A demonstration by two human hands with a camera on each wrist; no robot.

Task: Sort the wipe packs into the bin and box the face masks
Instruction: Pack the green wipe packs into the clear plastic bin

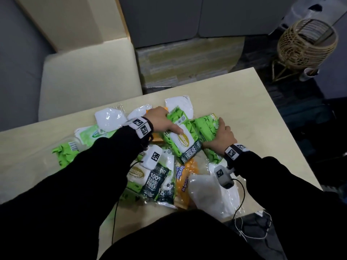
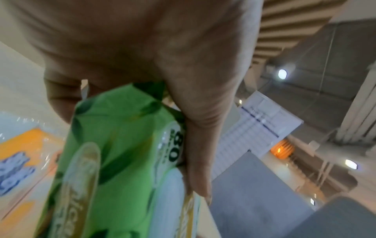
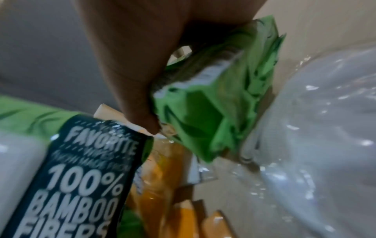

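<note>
A heap of green wipe packs, orange wipe packs (image 1: 185, 182) and bagged white face masks (image 1: 109, 118) covers the middle of the pale table (image 1: 253, 102). My left hand (image 1: 163, 121) grips one green bamboo wipe pack (image 1: 183, 139) from the left, thumb on its white lid; the left wrist view shows the fingers curled round this pack (image 2: 114, 145). My right hand (image 1: 223, 136) grips a second green wipe pack (image 1: 205, 126) just to the right; the right wrist view shows the thumb (image 3: 140, 103) pressed on this pack (image 3: 205, 112). No bin or box is in view.
More green packs (image 1: 63, 152) lie at the left, others (image 1: 150, 182) near my body. A large bagged mask (image 1: 210, 196) sits at the table's front right. A cream chair (image 1: 84, 72) stands beyond the table, a wicker basket (image 1: 306, 44) on the floor at the far right.
</note>
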